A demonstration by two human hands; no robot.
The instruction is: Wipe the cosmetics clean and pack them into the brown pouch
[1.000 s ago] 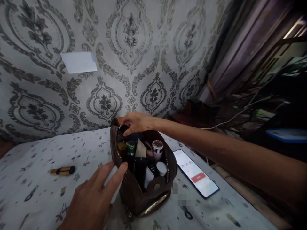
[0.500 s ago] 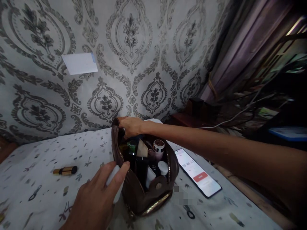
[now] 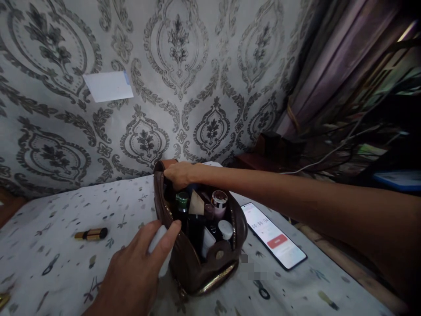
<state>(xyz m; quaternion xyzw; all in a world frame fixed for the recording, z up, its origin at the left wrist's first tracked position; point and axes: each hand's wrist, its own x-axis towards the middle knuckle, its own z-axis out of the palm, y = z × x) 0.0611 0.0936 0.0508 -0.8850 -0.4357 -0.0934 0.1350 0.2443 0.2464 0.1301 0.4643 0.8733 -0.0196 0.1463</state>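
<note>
A brown zippered bag (image 3: pixel 189 267) stands unzipped on the patterned cloth, with several cosmetic containers inside, among them a green-capped bottle (image 3: pixel 182 201), a pink jar with a shiny lid (image 3: pixel 219 201) and a small white-lidded jar (image 3: pixel 225 229). My left hand (image 3: pixel 136 259) is closed around a white object (image 3: pixel 158 240) beside the bag's left side; its far part is hidden by the fingers. At the bag's far end, my right hand (image 3: pixel 180 173) reaches down inside the opening. Its fingertips are hidden there, so what they hold cannot be seen.
A gold and black tube (image 3: pixel 91 234) lies on the cloth at the left. Right of the bag lies a phone (image 3: pixel 274 237) showing a running timer. Patterned wallpaper (image 3: pixel 210 123) rises behind; a curtain (image 3: pixel 329 61) and cables are at the right.
The view has shifted slightly. My right hand has moved a little within the bag's far end, and the phone's timer has advanced. My left hand keeps its hold on the white object.
</note>
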